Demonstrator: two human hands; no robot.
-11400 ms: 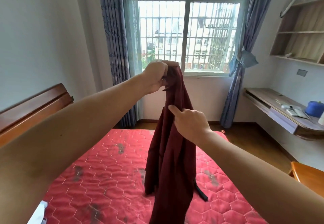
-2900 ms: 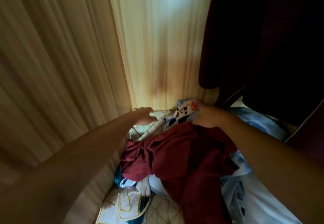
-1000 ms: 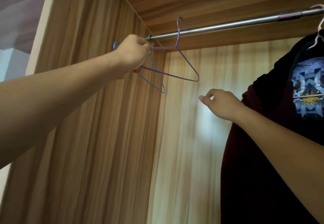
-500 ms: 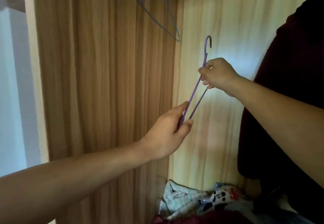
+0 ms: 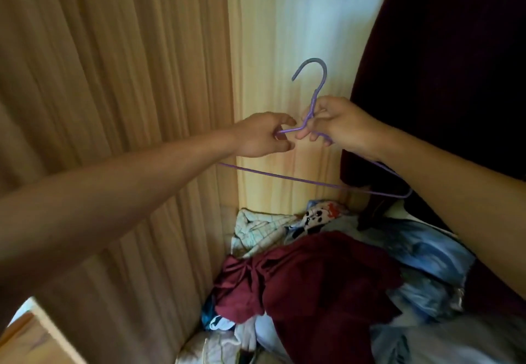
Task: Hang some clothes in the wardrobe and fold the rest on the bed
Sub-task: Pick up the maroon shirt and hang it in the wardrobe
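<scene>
A purple wire hanger (image 5: 314,90) is held in front of the wardrobe's back panel, hook up. My right hand (image 5: 338,124) grips its neck just below the hook. My left hand (image 5: 262,135) pinches the left shoulder wire close to the neck. The hanger's bottom wire runs from under my left wrist to the right, behind my right forearm. Below, a dark red garment (image 5: 313,281) lies crumpled on top of a pile of clothes (image 5: 273,229) on the wardrobe floor.
The wardrobe's wooden side wall (image 5: 119,107) stands close on the left. A dark maroon garment (image 5: 441,64) hangs at the right and fills that side. Blue and white fabric (image 5: 427,252) lies at the right of the pile.
The hanger has turned from edge-on to face-on and come lower. My left hand slid up from its lower corner to the shoulder wire. The view has tilted down onto the clothes pile.
</scene>
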